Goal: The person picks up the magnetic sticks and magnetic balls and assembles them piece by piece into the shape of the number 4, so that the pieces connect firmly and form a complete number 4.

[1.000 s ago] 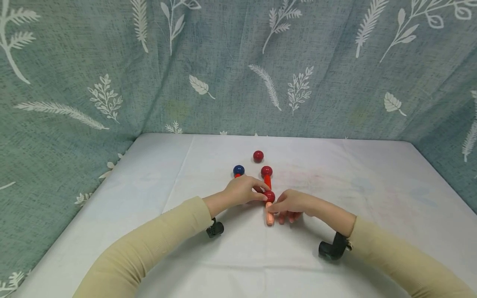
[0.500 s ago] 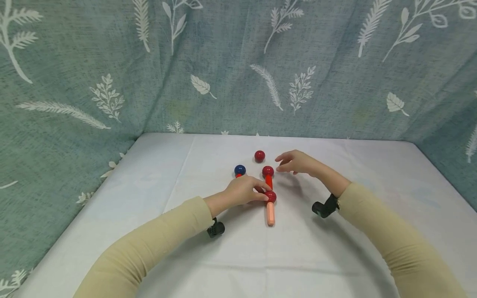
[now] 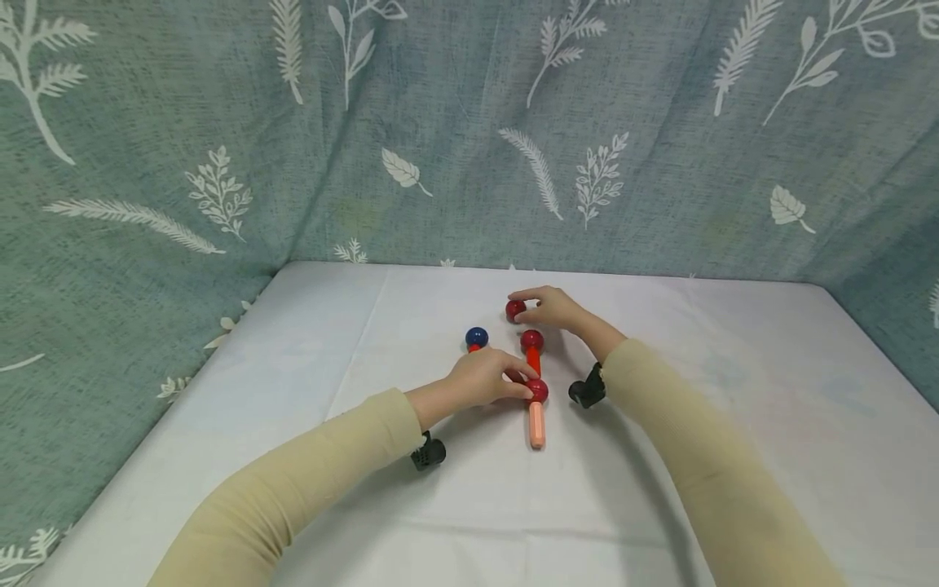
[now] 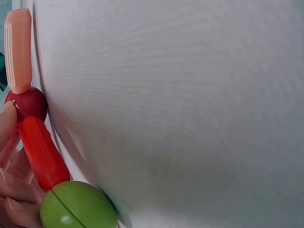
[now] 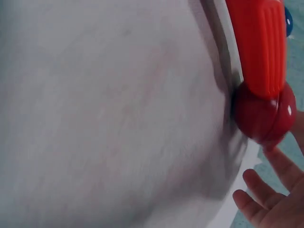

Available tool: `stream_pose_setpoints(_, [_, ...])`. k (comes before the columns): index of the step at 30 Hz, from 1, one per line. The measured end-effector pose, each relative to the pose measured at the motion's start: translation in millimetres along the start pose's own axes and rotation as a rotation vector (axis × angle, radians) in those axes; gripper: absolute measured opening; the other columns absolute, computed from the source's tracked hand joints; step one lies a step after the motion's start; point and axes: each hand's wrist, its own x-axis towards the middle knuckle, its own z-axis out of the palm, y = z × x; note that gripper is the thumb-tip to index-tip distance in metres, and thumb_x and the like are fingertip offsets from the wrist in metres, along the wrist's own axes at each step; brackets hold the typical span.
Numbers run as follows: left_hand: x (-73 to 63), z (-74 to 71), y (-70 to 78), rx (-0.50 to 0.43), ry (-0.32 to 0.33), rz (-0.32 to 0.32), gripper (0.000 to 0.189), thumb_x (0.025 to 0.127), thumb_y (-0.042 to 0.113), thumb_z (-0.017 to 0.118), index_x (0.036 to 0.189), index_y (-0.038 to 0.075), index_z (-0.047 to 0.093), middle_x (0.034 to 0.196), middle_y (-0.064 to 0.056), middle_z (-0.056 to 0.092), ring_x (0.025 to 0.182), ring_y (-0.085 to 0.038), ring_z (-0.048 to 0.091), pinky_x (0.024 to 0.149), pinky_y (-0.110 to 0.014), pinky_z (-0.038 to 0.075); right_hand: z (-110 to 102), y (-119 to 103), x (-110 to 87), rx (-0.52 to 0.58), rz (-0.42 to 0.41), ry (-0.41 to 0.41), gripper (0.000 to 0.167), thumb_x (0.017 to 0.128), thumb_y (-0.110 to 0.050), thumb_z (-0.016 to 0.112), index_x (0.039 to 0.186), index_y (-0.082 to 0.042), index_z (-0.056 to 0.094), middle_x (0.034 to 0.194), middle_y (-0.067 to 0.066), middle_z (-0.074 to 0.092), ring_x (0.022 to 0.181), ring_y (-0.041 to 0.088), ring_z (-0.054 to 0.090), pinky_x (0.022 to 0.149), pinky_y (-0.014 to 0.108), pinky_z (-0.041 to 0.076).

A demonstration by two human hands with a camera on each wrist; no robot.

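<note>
My left hand (image 3: 487, 377) pinches a red ball (image 3: 538, 390) between thumb and fingers. From that ball a peach stick (image 3: 537, 425) points toward me. A red stick (image 3: 533, 360) leads away from it to another red ball (image 3: 531, 341). In the left wrist view, a second red stick (image 4: 45, 154) joins the held ball to a green ball (image 4: 78, 206), which my left hand hides in the head view. Farther back, my right hand (image 3: 555, 311) holds a loose red ball (image 3: 516, 311) between thumb and index finger; its other fingers are spread in the right wrist view.
A blue ball (image 3: 477, 337) with a red stick end showing below it sits beyond my left hand. White cloth (image 3: 587, 505) covers the table. A green leaf-patterned curtain (image 3: 455, 163) rises along its back and sides.
My right hand has left the peach stick, travelled away from me past the red stick, and taken hold of the loose red ball. My left hand keeps its pinch.
</note>
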Motion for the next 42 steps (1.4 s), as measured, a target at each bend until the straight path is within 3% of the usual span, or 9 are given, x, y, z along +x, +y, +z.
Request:
stream_pose_setpoints(8, [-0.6,1.1,0.2,-0.019,0.004,0.015,0.03,0.081,0.031,0.069,0.109,0.024,0.068,0.095,0.004,0.069,0.075,-0.008,0.055,0.058,-0.02,0.041,8.7,-0.5,6.5,-0.022,-0.01,0.05,0.038,0.089,-0.013,0.058,0.126,-0.009,0.055,0.124,0.014,0.055,0.113,0.029,0.05,0.095,0.04,0.041])
stream_pose_setpoints(16, [-0.3,0.5,-0.2,-0.014,0.012,0.005,0.03,0.08,0.031,0.07,0.109,0.024,0.069,0.099,0.005,0.068,0.072,-0.009,0.052,0.056,-0.02,0.038,11.3,-1.8,8.3,0.002,0.047,0.062,0.037,0.088,-0.013,0.06,0.124,-0.011,0.055,0.123,0.016,0.055,0.11,0.028,0.051,0.094,0.038,0.043])
stream_pose_setpoints(27, [-0.7,1.4,0.7,-0.03,0.016,-0.005,0.03,0.079,0.032,0.07,0.108,0.024,0.069,0.101,0.005,0.067,0.067,-0.008,0.05,0.052,-0.02,0.035,11.3,2.3,5.2,0.042,0.003,0.133,0.039,0.084,-0.015,0.064,0.122,-0.009,0.055,0.114,0.016,0.057,0.1,0.026,0.052,0.085,0.036,0.047])
stream_pose_setpoints(31, [-0.4,1.1,0.8,-0.024,0.019,-0.005,0.03,0.08,0.032,0.07,0.109,0.024,0.069,0.104,0.005,0.067,0.066,-0.008,0.05,0.051,-0.02,0.034,9.7,1.8,-1.0,0.059,-0.012,0.154,0.039,0.083,-0.014,0.064,0.121,-0.009,0.055,0.111,0.015,0.057,0.097,0.025,0.053,0.082,0.034,0.048])
stream_pose_setpoints(42, [0.7,1.8,-1.0,-0.028,0.015,0.006,0.03,0.08,0.031,0.07,0.108,0.023,0.069,0.094,0.005,0.069,0.065,-0.006,0.053,0.053,-0.019,0.038,3.1,-5.1,-35.5,0.116,-0.046,0.218,0.033,0.083,-0.015,0.065,0.114,-0.008,0.056,0.104,0.015,0.057,0.086,0.024,0.053,0.069,0.03,0.046])
